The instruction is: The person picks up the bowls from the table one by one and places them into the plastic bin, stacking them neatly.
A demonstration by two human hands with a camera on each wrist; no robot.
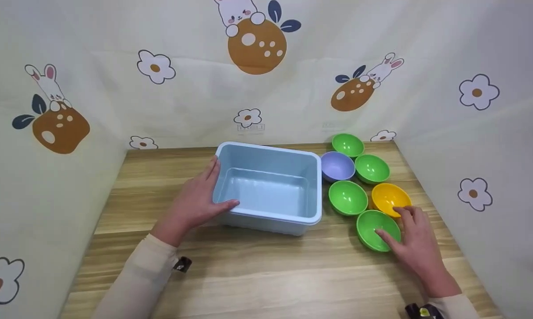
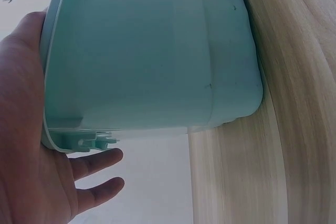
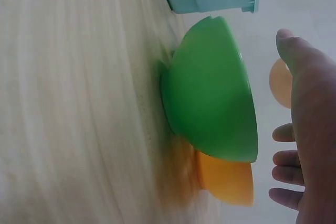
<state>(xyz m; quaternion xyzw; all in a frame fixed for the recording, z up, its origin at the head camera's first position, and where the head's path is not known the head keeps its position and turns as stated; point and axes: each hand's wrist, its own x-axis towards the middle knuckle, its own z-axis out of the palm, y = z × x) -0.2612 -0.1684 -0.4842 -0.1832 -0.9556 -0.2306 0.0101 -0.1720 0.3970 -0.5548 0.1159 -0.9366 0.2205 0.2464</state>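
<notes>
Green bowl (image 1: 374, 222) front-right of the bin (image 1: 271, 215) appears light, stiff, best rim-gripped; right fingers (image 1: 408, 217) unclenched above, left fingers (image 1: 210, 170) extended against bin.

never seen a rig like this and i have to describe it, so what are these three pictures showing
There's no machine: each grip is a person's bare hand. The wide picture comes from a camera worn on the head; the two close ones come from cameras on the left and right wrists. On the wood-grain table sit an open blue bin and, to its right, four green bowls, a purple bowl and an orange bowl. The left grip spans the bin's near left corner, thumb on the near rim, fingers along the left side. The right grip hovers over the nearest green bowl, fingertips near the orange bowl; the right wrist picture shows a gap below it, so nothing is held there.
</notes>
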